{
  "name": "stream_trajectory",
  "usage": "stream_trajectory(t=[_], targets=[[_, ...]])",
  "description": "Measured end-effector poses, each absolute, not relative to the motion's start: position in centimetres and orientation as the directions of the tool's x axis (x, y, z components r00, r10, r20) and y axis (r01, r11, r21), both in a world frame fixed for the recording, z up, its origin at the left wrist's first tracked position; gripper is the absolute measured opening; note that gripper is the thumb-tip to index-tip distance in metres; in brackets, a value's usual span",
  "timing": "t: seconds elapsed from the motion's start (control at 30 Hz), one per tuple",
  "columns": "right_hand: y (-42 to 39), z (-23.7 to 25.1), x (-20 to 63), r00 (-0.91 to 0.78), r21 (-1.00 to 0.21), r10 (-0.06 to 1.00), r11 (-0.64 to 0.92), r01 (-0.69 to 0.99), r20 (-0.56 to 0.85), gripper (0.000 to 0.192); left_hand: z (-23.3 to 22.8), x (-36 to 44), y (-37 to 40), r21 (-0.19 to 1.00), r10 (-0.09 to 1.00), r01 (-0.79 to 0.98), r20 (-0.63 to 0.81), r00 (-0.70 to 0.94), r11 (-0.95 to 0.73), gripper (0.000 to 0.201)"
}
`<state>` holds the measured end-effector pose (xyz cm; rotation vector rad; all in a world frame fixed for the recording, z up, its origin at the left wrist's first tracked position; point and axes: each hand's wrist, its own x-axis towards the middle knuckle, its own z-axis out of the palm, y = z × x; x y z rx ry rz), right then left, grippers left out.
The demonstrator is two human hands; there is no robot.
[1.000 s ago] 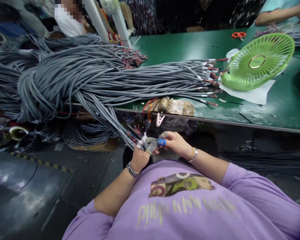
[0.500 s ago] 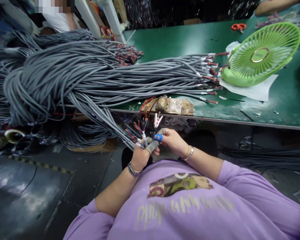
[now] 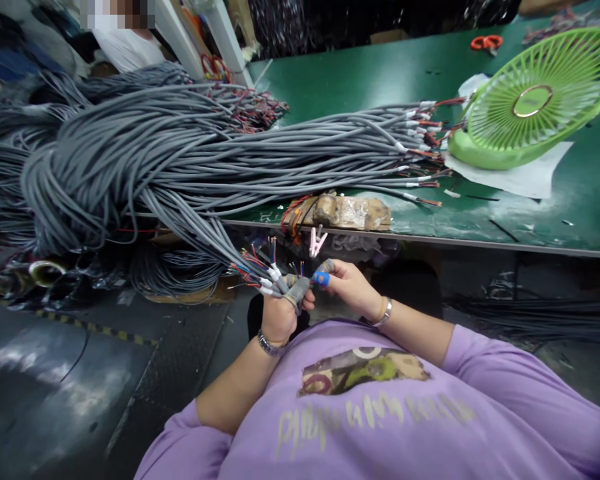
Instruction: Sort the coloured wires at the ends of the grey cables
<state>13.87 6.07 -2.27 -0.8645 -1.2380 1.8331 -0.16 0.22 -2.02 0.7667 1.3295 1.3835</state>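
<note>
Below the bench edge, my left hand is closed round a bunch of grey cables, its thumb and forefinger in grey finger covers. Stripped ends with thin red, blue and dark wires and white sleeves fan out above that hand. My right hand is pinched beside the left fingertips, at the thin wires of one cable. It wears a blue band and a grey cover on its fingers. The exact grip point is partly hidden by the fingers.
A large heap of grey cables lies across the green bench. A green fan stands on white paper, with orange-handled scissors behind. A pink clip sits by a taped block at the edge. Another person is at back left.
The cable ends in my left hand have tilted left and spread apart. My right hand stays pinched close to the left fingertips. The whole view has shifted slightly.
</note>
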Motion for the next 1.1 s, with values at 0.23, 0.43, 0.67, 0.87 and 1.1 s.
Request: stream_trajectory(t=[0.23,0.43,0.67,0.87,1.1], targets=[[6.6,-1.2,13.3,-0.555,-0.919,0.811,-0.342,-0.197,-0.183,0.04,-2.4,-0.2,0.1,0.977,0.965,-0.153,-0.175,-0.198,0.146,0.029],[6.3,-2.0,13.0,-0.474,-0.916,0.865,-0.311,-0.253,-0.163,0.04,-2.6,-0.2,0.1,0.982,0.966,-0.135,-0.156,-0.205,0.13,0.028],[6.2,-2.3,12.9,-0.439,-0.91,0.879,-0.323,-0.261,-0.186,0.043,-2.2,-0.1,0.2,0.977,0.956,-0.162,-0.172,-0.236,0.136,0.029],[6.2,-2.2,12.9,-0.451,-0.897,0.87,-0.348,-0.273,-0.2,0.043,-2.0,0.0,0.4,0.97,0.952,-0.195,-0.188,-0.243,0.142,0.029],[6.3,-2.3,12.9,-0.466,-0.905,0.862,-0.344,-0.248,-0.2,0.037,-2.7,-0.1,0.3,0.977,0.962,-0.154,-0.176,-0.21,0.145,0.028]])
